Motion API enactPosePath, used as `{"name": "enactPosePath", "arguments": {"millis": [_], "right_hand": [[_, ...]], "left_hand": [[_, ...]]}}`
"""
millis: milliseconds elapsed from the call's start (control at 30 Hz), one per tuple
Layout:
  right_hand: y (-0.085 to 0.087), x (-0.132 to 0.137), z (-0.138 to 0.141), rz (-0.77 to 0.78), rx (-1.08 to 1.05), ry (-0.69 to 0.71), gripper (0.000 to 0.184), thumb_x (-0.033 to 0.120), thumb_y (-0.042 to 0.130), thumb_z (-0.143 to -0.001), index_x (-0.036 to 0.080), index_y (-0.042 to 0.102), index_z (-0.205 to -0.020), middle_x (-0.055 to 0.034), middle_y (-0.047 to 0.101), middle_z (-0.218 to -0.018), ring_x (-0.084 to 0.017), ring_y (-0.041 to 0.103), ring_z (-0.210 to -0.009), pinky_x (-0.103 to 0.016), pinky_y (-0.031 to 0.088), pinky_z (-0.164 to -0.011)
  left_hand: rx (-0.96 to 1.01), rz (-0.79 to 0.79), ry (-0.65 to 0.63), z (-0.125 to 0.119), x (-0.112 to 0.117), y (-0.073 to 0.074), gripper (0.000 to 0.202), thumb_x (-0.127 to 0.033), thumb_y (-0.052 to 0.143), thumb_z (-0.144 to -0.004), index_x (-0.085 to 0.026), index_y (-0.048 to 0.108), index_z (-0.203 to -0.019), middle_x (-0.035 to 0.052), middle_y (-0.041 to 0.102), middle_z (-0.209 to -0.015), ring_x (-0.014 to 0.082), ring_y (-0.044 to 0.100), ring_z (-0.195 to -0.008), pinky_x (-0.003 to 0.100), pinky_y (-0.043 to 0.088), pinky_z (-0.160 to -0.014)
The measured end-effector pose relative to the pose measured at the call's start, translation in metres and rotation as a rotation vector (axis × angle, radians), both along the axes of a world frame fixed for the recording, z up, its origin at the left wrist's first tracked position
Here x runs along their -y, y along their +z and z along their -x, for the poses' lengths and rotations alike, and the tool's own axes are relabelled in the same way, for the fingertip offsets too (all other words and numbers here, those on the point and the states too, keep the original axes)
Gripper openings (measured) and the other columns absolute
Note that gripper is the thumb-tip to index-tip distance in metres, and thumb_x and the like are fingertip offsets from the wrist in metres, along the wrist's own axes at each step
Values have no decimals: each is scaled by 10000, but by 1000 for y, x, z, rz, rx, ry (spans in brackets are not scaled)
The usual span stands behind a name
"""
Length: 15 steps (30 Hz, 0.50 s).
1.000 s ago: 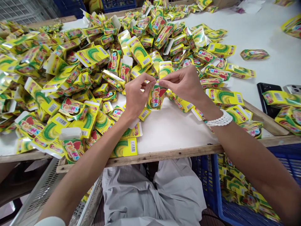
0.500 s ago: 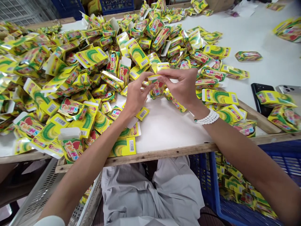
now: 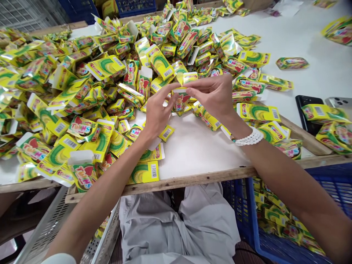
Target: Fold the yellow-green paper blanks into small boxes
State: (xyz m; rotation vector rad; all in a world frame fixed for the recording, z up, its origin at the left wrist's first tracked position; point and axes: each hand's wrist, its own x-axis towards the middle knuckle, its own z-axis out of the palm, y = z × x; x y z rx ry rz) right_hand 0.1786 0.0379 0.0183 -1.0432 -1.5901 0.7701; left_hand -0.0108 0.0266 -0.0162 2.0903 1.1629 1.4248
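Both hands meet over the white tabletop (image 3: 192,146), at the front of a large heap of small yellow and green printed boxes (image 3: 90,91). Between them is one small box (image 3: 181,102), its front face toward me and its top flap (image 3: 180,90) at my fingertips. My left hand (image 3: 159,110) pinches the box's left side, thumb and fingers drawn together. From the right, my right hand (image 3: 213,95) pinches the flap's edge with thumb and forefinger. The fingers cover part of the box. A white bead bracelet (image 3: 249,137) is on my right wrist.
Wooden strips (image 3: 189,180) edge the table. At the right, a black phone (image 3: 308,110) and a silver phone (image 3: 339,102) lie partly under boxes. A blue crate (image 3: 254,220) of boxes stands below right, a pale perforated crate (image 3: 46,223) below left. Blue crates (image 3: 136,6) stand behind the table.
My hands stay at the same box and have barely moved, with the right fingers slightly more extended along its top flap. The view has shifted slightly.
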Motion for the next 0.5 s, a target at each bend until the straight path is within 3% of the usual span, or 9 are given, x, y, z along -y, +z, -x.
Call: {"name": "enactPosePath", "arguments": {"millis": [233,500], "right_hand": [[-7,-3,-1,-112,-16,0,171,374,897,-826,284,810,-943,-49,850,-939,-298,803,-969,-492,704,-892],[-15,-6,1,-179,-21,-13,146,362,890,-834,256,828,-913,-67,846,-932,-300,822,-920,-482,721,-848]], "left_hand": [[112,64,-27,-5,1,2,393,-570,501,-1089,-314,756,-1244,21,814,-1115,190,742,-904,362,643,-855],[101,74,-43,0,-4,-3,461,-637,474,-1077,-343,757,-1292,23,820,-1057,232,748,-1020,396,662,-831]]}}
